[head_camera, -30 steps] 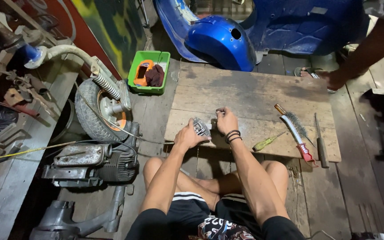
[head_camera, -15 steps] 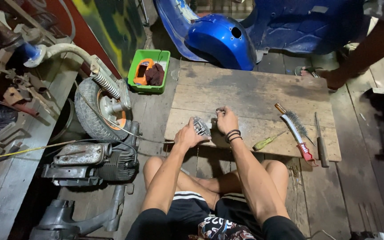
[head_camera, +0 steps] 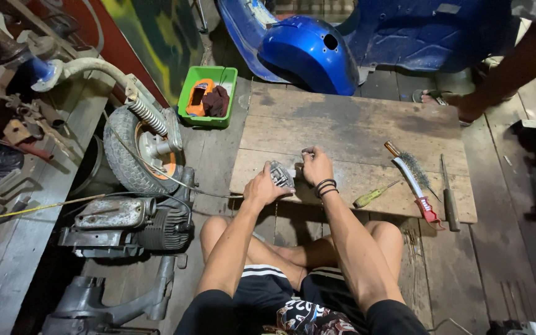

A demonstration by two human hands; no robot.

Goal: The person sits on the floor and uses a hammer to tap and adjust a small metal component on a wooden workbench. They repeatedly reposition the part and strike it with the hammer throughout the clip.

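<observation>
Left hand (head_camera: 262,188) grip closed around small grey finned metal part (head_camera: 280,175) at wooden board (head_camera: 348,133) near edge — right hand (head_camera: 316,166) just beside, fingers curled on small metal piece (head_camera: 307,151).

Dim, even light; sharp, wide-angle edge distortion

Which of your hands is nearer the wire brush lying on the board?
Right. The right hand rests on the wooden board with bare wood between it and the wire brush. The left hand holds the finned metal part farther away, beyond the right hand.
</observation>
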